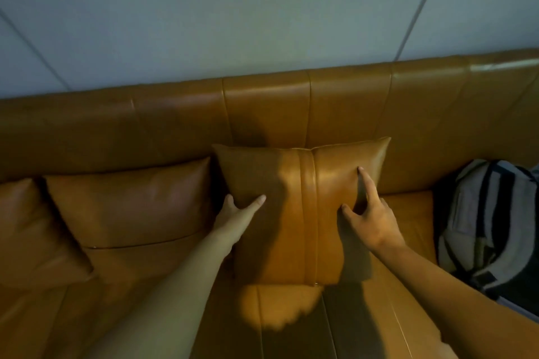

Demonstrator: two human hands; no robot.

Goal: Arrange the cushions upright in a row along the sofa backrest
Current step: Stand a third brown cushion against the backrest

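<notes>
A tan leather cushion point(300, 198) with a centre seam stands upright against the sofa backrest point(262, 108), in the middle of the view. My left hand point(237, 213) grips its left edge, thumb on the front face. My right hand point(370, 213) presses on its right part with fingers spread, forefinger pointing up. A second tan cushion point(131, 204) leans against the backrest just to the left, touching the first. A third cushion point(32, 230) lies at the far left, partly cut off by the frame.
A grey and black striped backpack point(493, 227) sits on the seat at the right end. The sofa seat point(291, 323) stretches toward me in front of the cushions. A pale wall point(262, 9) rises behind the backrest.
</notes>
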